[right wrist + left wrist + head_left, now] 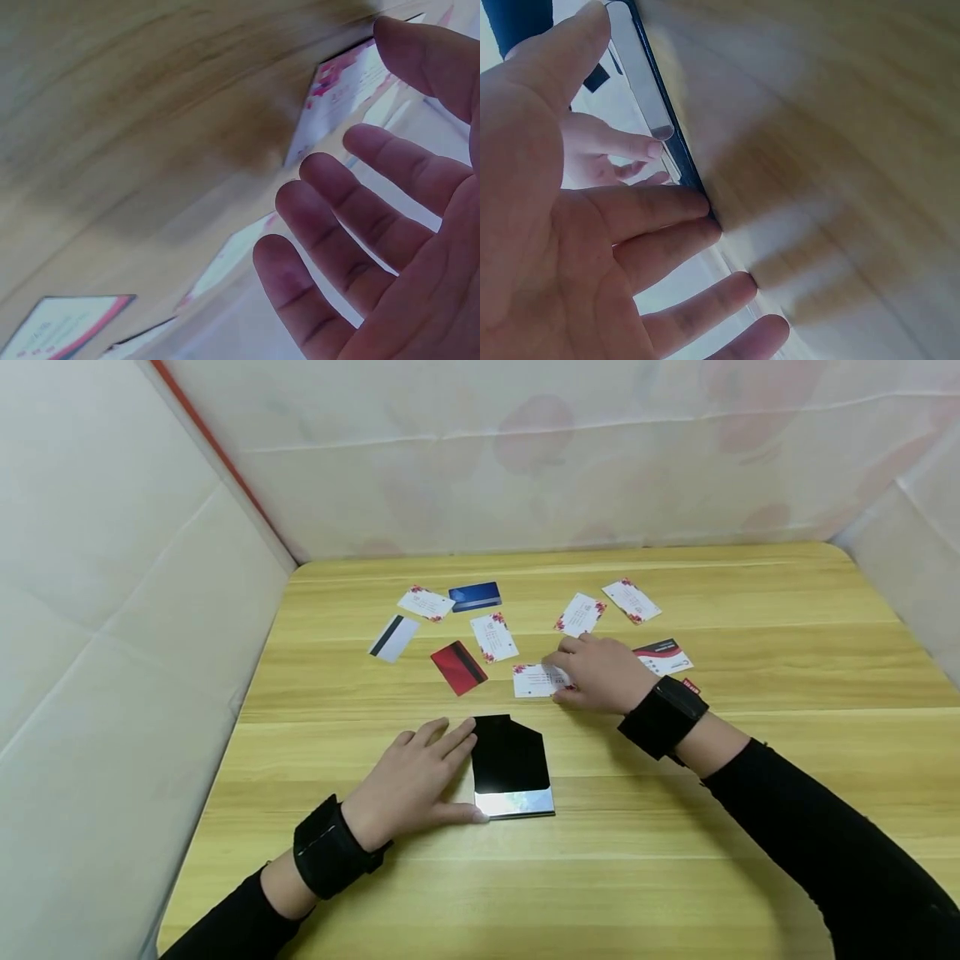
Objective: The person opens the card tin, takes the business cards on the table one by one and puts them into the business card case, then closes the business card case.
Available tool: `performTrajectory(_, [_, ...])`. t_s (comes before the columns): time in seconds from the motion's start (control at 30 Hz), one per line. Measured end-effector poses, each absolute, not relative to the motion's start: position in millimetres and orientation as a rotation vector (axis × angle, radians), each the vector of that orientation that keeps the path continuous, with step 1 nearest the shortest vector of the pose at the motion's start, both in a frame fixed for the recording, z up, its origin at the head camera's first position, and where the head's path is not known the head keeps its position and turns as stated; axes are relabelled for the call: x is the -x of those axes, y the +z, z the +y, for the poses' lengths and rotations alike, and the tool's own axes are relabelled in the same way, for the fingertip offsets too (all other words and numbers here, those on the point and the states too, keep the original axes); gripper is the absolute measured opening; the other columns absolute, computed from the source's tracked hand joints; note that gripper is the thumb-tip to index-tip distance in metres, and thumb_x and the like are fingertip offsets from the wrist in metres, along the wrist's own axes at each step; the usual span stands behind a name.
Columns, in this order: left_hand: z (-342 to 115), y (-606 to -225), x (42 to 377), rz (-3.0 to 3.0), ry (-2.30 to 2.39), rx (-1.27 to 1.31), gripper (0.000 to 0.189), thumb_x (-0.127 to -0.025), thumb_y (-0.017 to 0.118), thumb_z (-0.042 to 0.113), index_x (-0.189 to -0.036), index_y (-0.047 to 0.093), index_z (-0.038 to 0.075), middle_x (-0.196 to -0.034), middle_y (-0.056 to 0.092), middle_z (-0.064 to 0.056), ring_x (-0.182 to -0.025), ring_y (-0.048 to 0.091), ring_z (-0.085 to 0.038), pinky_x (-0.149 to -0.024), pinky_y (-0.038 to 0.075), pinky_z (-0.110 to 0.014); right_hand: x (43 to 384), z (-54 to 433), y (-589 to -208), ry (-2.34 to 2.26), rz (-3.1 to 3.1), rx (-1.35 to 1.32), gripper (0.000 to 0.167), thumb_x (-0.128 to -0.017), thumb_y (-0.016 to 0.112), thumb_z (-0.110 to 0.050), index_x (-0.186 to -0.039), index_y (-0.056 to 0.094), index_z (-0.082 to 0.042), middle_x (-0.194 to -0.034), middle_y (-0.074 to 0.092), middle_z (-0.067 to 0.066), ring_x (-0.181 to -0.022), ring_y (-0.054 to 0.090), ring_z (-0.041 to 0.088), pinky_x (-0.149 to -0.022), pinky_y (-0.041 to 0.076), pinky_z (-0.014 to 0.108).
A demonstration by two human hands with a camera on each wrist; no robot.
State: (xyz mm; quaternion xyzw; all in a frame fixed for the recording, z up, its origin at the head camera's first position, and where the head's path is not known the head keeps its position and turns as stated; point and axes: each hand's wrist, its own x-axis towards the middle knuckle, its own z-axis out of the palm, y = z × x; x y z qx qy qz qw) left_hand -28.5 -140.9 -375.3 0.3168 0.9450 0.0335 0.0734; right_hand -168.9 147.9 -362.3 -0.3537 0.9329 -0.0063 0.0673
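A black card holder (510, 756) with a shiny silver strip along its near edge lies flat on the table. My left hand (412, 785) touches its left side with fairly straight fingers, the thumb at the near left corner. In the left wrist view the holder's silver strip (641, 71) runs between thumb and forefinger. Over the right end of a white business card (531, 681) with pink flowers reaches my right hand (603, 675). Its fingers are spread and only slightly bent in the right wrist view, the thumb by the card (337, 86); whether it touches is unclear.
Several cards lie scattered towards the back of the wooden table (337, 693): a red card (459, 668), a blue card (475, 596), a grey striped card (393, 638), white floral cards (632, 601), and a red-and-black one (663, 657) behind the right wrist. Pale cloth walls (525, 468) surround the table.
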Motion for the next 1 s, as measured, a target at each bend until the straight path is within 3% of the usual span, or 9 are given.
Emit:
performTrajectory(0.33, [-139,-375,29,2.815,0.088,-0.947,0.1,-0.082,0.049,0.083,-0.152,0.044,0.011,-0.161,0.034,-0.005,-0.143,0.037,-0.036,-0.101,0.044,-0.057,181,152,-367,-0.196,2.732,1.005,0.054,-0.085,0.079,-0.036,-0.132,0.065,-0.013,-0.113,0.065,0.009,-0.092,0.056,0.023,-0.078,0.049,0.04])
performTrajectory(0.6, [-138,-375,27,2.816,0.061,-0.937,0.1,-0.083,0.049,0.082,-0.152,0.043,0.01,-0.162,0.034,-0.006,-0.143,0.037,-0.037,-0.1,0.045,-0.056,194,150,-364,-0.291,2.641,0.81,0.057,-0.08,0.083,-0.038,-0.128,0.063,-0.014,-0.113,0.063,0.008,-0.097,0.055,0.024,-0.087,0.047,0.042])
performTrajectory(0.8, [-138,-375,27,2.815,0.054,-0.932,0.1,-0.083,0.049,0.082,-0.153,0.042,0.01,-0.162,0.033,-0.006,-0.143,0.036,-0.037,-0.1,0.044,-0.056,192,152,-365,-0.255,2.728,0.889,0.04,-0.081,0.082,-0.035,-0.111,0.066,-0.014,-0.094,0.056,0.003,-0.081,0.05,0.021,-0.07,0.04,0.035])
performTrajectory(0.93, [-138,-375,27,2.816,0.045,-0.933,0.101,-0.083,0.049,0.082,-0.153,0.042,0.01,-0.162,0.033,-0.006,-0.143,0.036,-0.037,-0.1,0.044,-0.056,184,158,-367,-0.238,2.854,1.07,0.016,-0.086,0.078,-0.022,-0.097,0.068,-0.018,-0.087,0.057,-0.001,-0.074,0.051,0.017,-0.063,0.043,0.032])
performTrajectory(1.0, [-138,-374,26,2.815,0.041,-0.938,0.1,-0.083,0.048,0.082,-0.153,0.042,0.009,-0.162,0.032,-0.006,-0.143,0.036,-0.037,-0.1,0.045,-0.056,178,162,-368,-0.228,2.899,1.167,0.011,-0.086,0.078,-0.017,-0.09,0.068,-0.02,-0.085,0.057,-0.003,-0.072,0.052,0.015,-0.061,0.045,0.031])
